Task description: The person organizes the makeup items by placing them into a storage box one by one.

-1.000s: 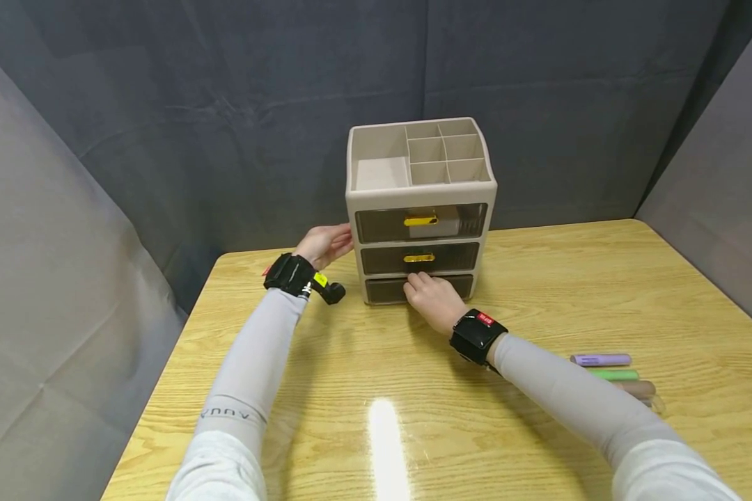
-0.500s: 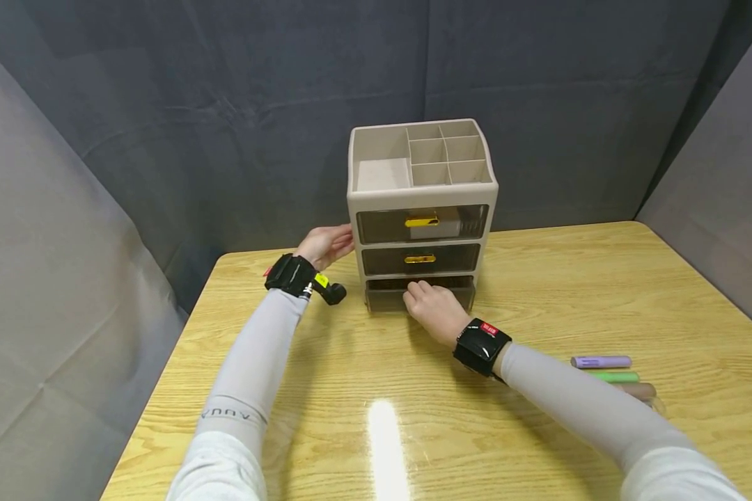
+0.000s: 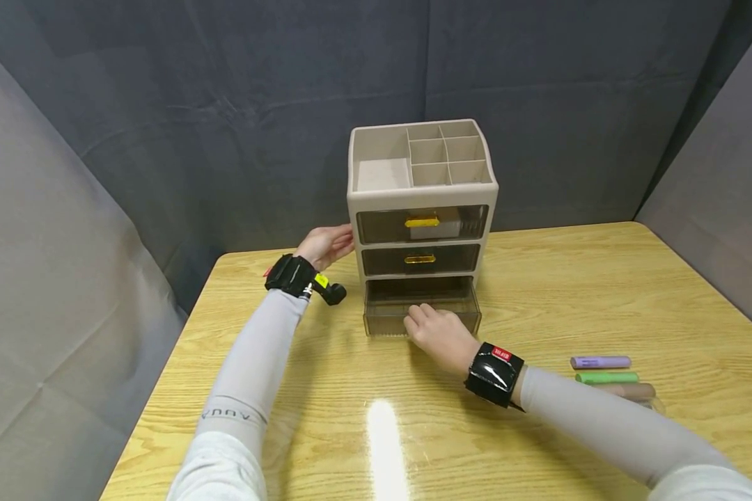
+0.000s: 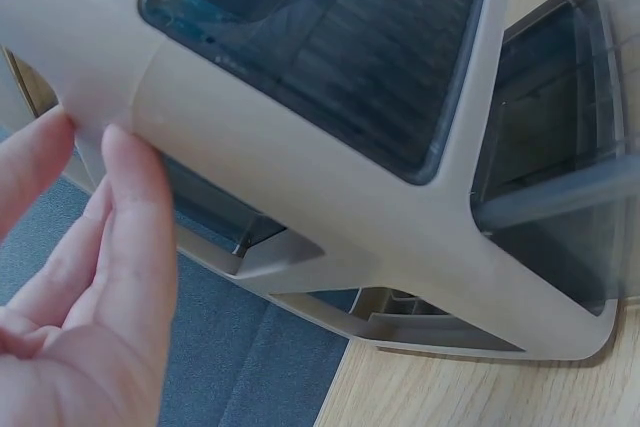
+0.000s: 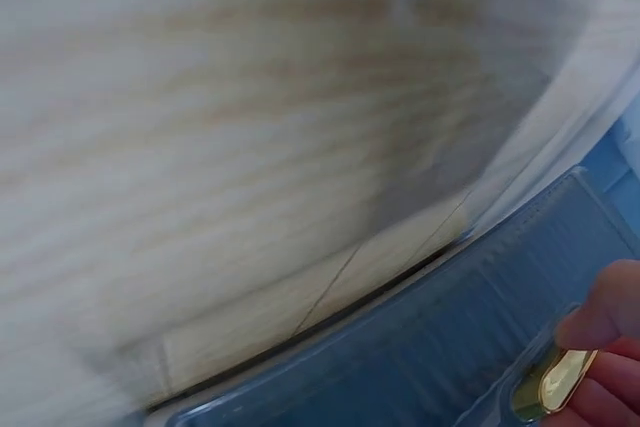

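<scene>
A beige desk organiser (image 3: 421, 181) with three smoky see-through drawers stands at the back of the wooden table (image 3: 326, 390). Its bottom drawer (image 3: 421, 305) is pulled partway out. My right hand (image 3: 435, 332) pinches that drawer's gold handle (image 5: 553, 383), whose front fills the right wrist view. My left hand (image 3: 327, 243) presses flat against the organiser's left side (image 4: 300, 187), fingers straight. The upper two drawers, with gold handles (image 3: 421, 222), are shut.
Purple (image 3: 600, 362), green (image 3: 606, 377) and brown (image 3: 629, 390) markers lie in a row on the table's right side, beside my right forearm. Grey cloth screens wall the table at the back and both sides. A light glare (image 3: 385, 438) marks the near tabletop.
My right hand has drawn the bottom drawer out toward me, from shut to partway out. The left hand has stayed on the organiser's side.
</scene>
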